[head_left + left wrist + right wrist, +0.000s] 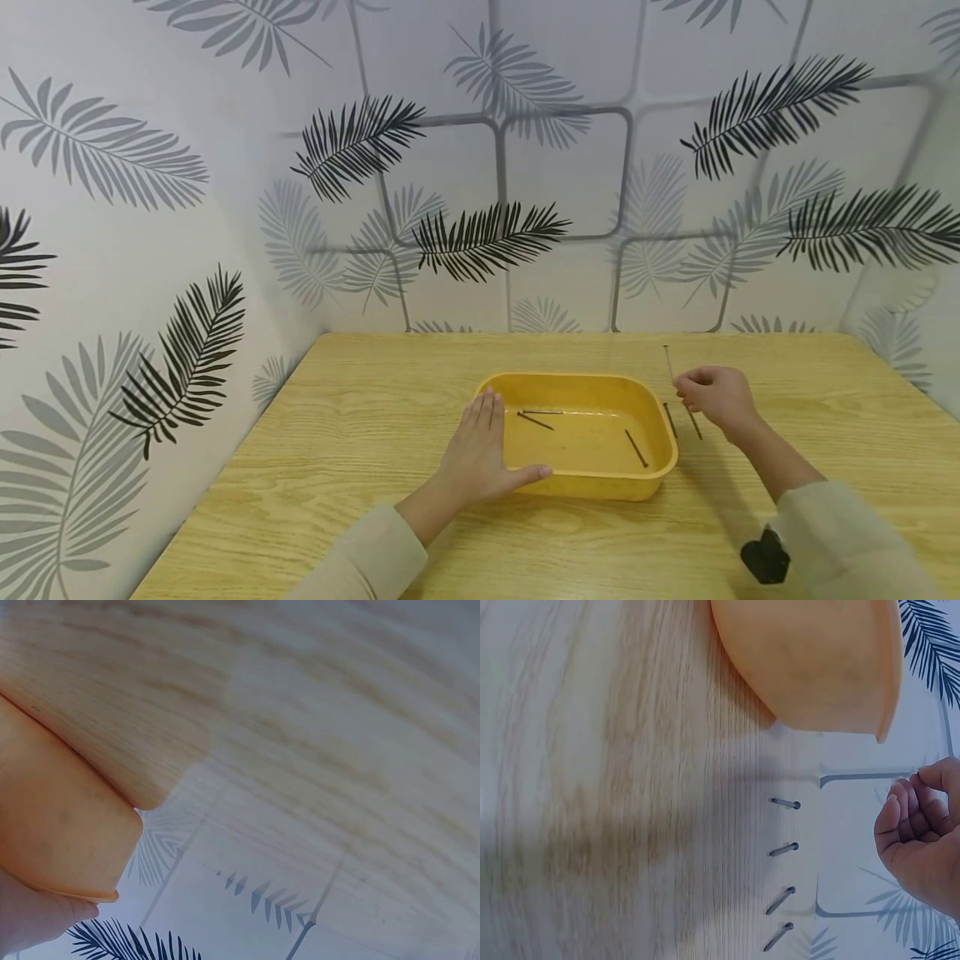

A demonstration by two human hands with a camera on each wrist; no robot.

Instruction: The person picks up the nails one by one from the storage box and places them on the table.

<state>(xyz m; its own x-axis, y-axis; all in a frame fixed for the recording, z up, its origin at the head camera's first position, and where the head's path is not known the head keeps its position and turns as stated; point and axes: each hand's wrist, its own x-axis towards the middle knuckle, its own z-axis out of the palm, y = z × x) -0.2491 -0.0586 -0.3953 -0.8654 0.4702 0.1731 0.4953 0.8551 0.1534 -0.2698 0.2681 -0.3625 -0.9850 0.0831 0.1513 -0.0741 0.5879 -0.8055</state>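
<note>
Three nails (636, 448) in a yellow tray (585, 487), another nail (668, 361) in hand.
Head: left hand (480, 454), fingers together, thumb spread, touches the tray; right hand (720, 400) pinches the nail (apparently single-nail handling, calling for a steady grip next). Left wrist: tray wall (67, 802). Right wrist: four nails (784, 849) beside the tray; no readable writing.

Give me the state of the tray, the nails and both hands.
Yellow tray: upright, uncovered, holding three nails
Nails in tray: lying flat, two close together, one apart
Nails on table: lying apart, four in right wrist view
Left hand: fingers extended, resting on tray's left end
Right hand: fingers curled, seemingly pinching a nail
</note>
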